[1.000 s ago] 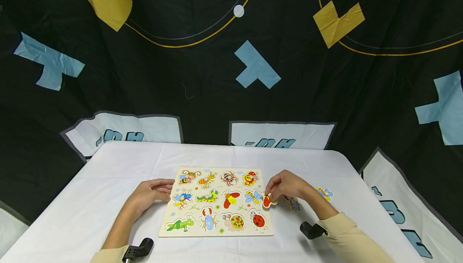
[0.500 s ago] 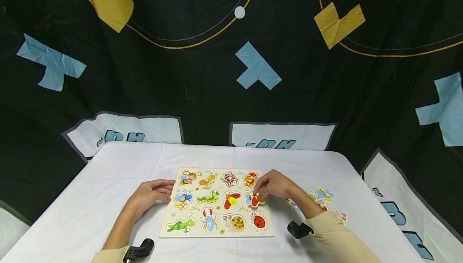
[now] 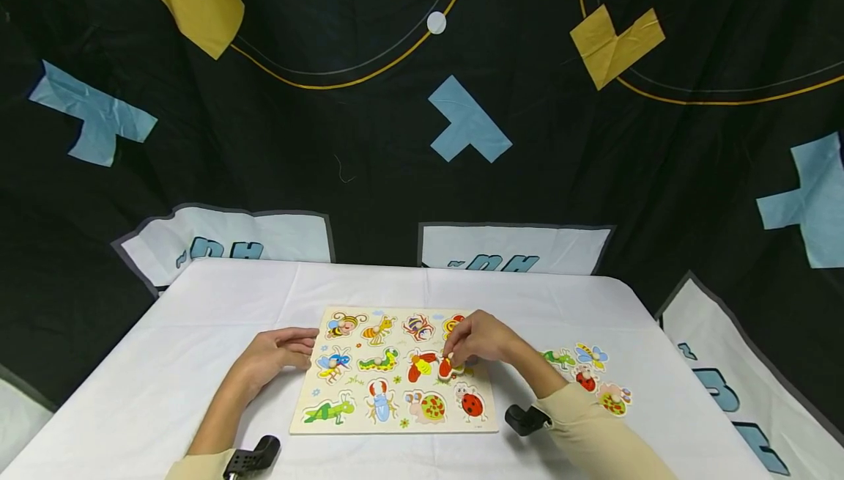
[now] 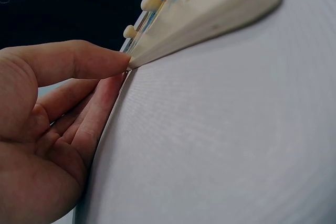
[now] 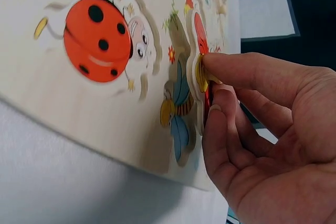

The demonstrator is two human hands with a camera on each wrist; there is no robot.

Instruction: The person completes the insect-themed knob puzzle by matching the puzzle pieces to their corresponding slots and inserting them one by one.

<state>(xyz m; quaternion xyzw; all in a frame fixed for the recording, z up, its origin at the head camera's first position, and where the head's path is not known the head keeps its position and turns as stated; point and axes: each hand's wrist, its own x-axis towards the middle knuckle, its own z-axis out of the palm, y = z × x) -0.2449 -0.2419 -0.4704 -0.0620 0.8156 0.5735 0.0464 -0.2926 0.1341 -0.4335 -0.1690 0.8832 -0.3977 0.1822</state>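
Observation:
A wooden peg-puzzle board [image 3: 356, 427] printed with colourful insects lies on the white table. My left hand [image 3: 277, 352] rests at its left edge, the fingers mostly straight. In the left wrist view a fingertip touches the side of the board [image 4: 210, 27]. Above the right half of the board, my right hand [image 3: 484, 337] pinches a red-winged, yellow-bodied insect puzzle piece [image 5: 199, 30] between thumb and fingers. That piece is tilted and stands over the recess with the blue-winged bee picture [image 5: 180, 111]. A matching red-and-yellow picture [image 3: 420, 366] lies just left of it.
Right of the board lie several loose pieces: a blue-winged bee [image 3: 591, 355], a ladybug [image 3: 584, 379], a snail [image 3: 613, 399] and a green insect [image 3: 559, 358]. Wooden knobs [image 4: 151, 1] rise from some seated pieces. A black curtain [image 3: 369, 194] hangs behind the table.
My right hand has carried the red-winged puzzle piece leftward from the board's right edge to beside the red-and-yellow picture. The left hand stays at the board's edge.

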